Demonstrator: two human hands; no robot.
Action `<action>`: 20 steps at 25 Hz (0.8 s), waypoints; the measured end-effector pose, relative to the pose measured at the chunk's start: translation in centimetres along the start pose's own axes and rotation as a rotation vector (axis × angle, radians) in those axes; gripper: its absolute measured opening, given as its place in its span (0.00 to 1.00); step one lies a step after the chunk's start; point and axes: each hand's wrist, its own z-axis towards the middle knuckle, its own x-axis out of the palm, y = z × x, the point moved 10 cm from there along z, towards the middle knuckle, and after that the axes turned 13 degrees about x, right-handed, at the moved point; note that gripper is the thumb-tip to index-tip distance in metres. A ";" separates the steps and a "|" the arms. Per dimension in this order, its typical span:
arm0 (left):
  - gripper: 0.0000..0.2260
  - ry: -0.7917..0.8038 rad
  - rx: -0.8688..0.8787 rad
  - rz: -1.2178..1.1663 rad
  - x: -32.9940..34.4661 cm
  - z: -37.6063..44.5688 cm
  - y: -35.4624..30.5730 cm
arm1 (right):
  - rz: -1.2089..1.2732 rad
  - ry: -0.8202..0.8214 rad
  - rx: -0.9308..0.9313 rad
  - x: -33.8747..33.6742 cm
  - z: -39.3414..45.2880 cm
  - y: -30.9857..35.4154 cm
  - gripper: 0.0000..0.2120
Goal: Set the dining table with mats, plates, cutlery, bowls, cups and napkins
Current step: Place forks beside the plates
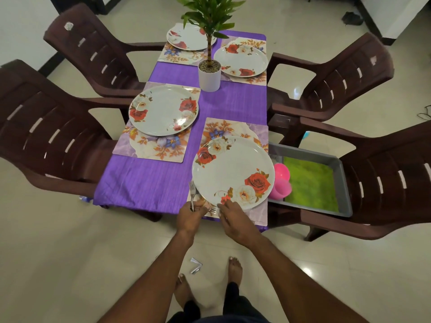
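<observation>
Purple cloth (151,180) covers the table, where four floral mats each carry a plate. At the near plate (233,171), the left hand (191,216) grips a fork (192,194) upright beside the rim. The right hand (229,214) seems to pinch more cutlery (212,209) at the plate's edge, though its fingers hide the grip.

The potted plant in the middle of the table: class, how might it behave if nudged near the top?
The potted plant looks top-heavy: tall stem, narrow white pot, so it may tip. On the purple tablecloth the pot might slide instead.
</observation>
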 end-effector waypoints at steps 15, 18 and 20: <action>0.11 -0.199 -0.171 0.155 -0.4 0.2 2.3 | -0.260 -0.232 0.022 -2.0 -2.7 -3.9 0.20; 0.14 -0.213 -0.165 0.215 -0.3 -0.1 2.2 | -0.246 -0.234 0.079 -2.1 -2.3 -5.0 0.16; 0.14 -0.221 -0.142 0.262 -0.3 -0.3 1.9 | -0.237 -0.234 0.084 -2.3 -2.1 -5.1 0.14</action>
